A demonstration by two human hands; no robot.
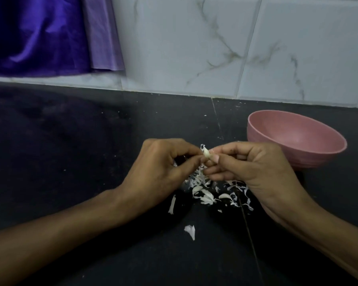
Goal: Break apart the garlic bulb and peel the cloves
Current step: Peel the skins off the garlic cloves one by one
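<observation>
A small pale garlic clove (206,153) sits between my two hands above the dark counter, with a scrap of papery skin sticking up from its top. My left hand (161,168) pinches it from the left with curled fingers. My right hand (254,168) pinches it from the right, thumb and forefinger on the clove. Below the hands lies a heap of white garlic skins (213,193). The rest of the bulb is not in sight.
A pink bowl (298,139) stands on the black counter (70,151) just right of my right hand; its inside looks bare. Loose skin pieces (190,231) lie nearer me. A marbled tile wall (215,48) and purple cloth (39,34) close off the back.
</observation>
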